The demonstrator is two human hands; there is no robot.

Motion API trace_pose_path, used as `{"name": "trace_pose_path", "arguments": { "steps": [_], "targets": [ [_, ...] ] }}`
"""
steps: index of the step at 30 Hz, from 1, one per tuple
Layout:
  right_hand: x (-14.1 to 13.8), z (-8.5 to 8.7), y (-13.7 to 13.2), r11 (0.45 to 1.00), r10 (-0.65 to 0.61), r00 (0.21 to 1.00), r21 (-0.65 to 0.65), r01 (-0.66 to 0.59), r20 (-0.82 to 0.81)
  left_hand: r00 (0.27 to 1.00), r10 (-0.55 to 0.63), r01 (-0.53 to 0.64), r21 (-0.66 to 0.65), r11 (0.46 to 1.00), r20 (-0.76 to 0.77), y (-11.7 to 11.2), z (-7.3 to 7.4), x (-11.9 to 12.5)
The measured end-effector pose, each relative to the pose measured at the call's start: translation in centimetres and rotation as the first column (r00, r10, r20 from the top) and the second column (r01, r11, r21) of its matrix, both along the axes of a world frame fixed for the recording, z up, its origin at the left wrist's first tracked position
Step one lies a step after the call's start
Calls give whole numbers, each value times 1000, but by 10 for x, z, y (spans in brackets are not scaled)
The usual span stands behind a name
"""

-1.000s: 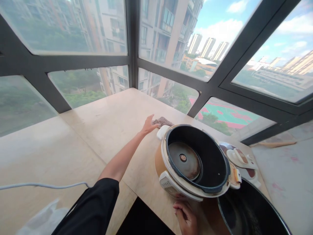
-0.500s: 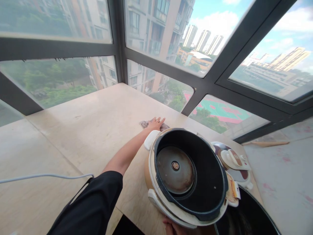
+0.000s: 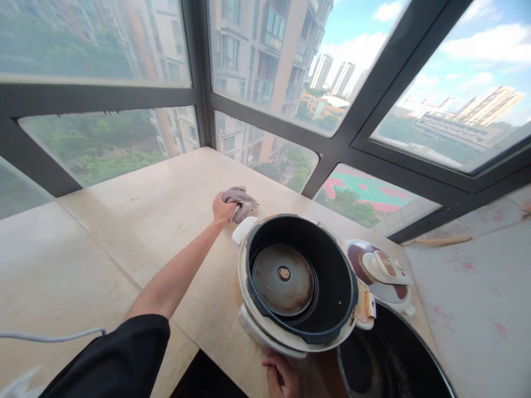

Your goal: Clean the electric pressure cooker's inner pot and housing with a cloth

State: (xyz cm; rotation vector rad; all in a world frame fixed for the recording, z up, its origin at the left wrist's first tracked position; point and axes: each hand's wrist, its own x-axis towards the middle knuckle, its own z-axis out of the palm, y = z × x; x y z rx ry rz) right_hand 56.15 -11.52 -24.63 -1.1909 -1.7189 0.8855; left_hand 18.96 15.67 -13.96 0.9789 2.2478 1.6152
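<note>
Bunched in my left hand (image 3: pixel 223 209) is a grey-brown cloth (image 3: pixel 241 203), held above or against the pale marble-look counter (image 3: pixel 124 221) near the window corner. Just right of that hand stands an electric pressure cooker body (image 3: pixel 244 293) without its lid, its dark inside showing a round heating plate (image 3: pixel 283 279). My right hand (image 3: pixel 284 376) is at the bottom edge, close below the cooker's front, with fingers curled. Whether it grips anything is hidden. Behind the cooker on the right lies its lid (image 3: pixel 384 271), white and brown with a handle.
A large black pot (image 3: pixel 390 354) stands at the lower right, close against the cooker. A white cable (image 3: pixel 53 335) runs in from the left. Dark window frames (image 3: pixel 265 124) border the counter's back, and a pale flowered wall (image 3: pixel 468 298) rises on the right.
My left hand has moved left from behind the cooker's handle and now bunches the cloth that lay flat under its spread fingers. More of my right hand shows. The view has shifted slightly.
</note>
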Motion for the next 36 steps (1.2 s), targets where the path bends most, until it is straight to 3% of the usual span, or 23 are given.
{"name": "trace_pose_path", "arguments": {
  "steps": [5, 8, 10, 13, 16, 19, 22, 24, 28, 31, 33, 36],
  "targets": [
    [-4, 14, 5, 996, 49, 982, -63, -62, -180, 975, 135, -174, 227, 958, 177, -48, 42, -11],
    [-4, 27, -3, 984, 55, 944, -144, -107, -326, 936, 146, -282, 433, 856, 321, -87, 74, -3],
    [-3, 40, -11, 975, 64, 910, -169, -145, -411, 933, 148, -311, 527, 791, 328, -116, 92, 7],
    [1, 70, -19, 970, 135, 881, -120, -211, -454, 924, 166, -345, 569, 747, 344, -159, 103, 24],
    [-2, 107, -14, 944, 287, 872, -36, -327, -396, 869, 125, -407, 550, 729, 478, -192, 94, 38],
    [-21, 136, 2, 861, 496, 812, 51, -506, -308, 752, -22, -396, 479, 783, 658, -214, 72, 46],
    [-56, 141, 16, 811, 572, 766, 62, -581, -293, 590, -125, -345, 389, 854, 798, -230, 49, 54],
    [-80, 133, 21, 820, 551, 782, 15, -572, -290, 542, -127, -338, 354, 872, 831, -242, 38, 63],
    [-111, 121, 17, 827, 522, 792, -40, -561, -317, 613, -51, -394, 361, 845, 788, -271, 32, 97],
    [-117, 127, 8, 837, 495, 800, -59, -544, -340, 676, 36, -456, 379, 806, 736, -291, 37, 124],
    [-117, 138, 2, 838, 472, 803, -96, -536, -365, 711, 18, -401, 385, 831, 703, -301, 41, 136],
    [-118, 153, -1, 830, 442, 794, -146, -539, -418, 774, -74, -207, 362, 909, 629, -314, 42, 138]
  ]
}}
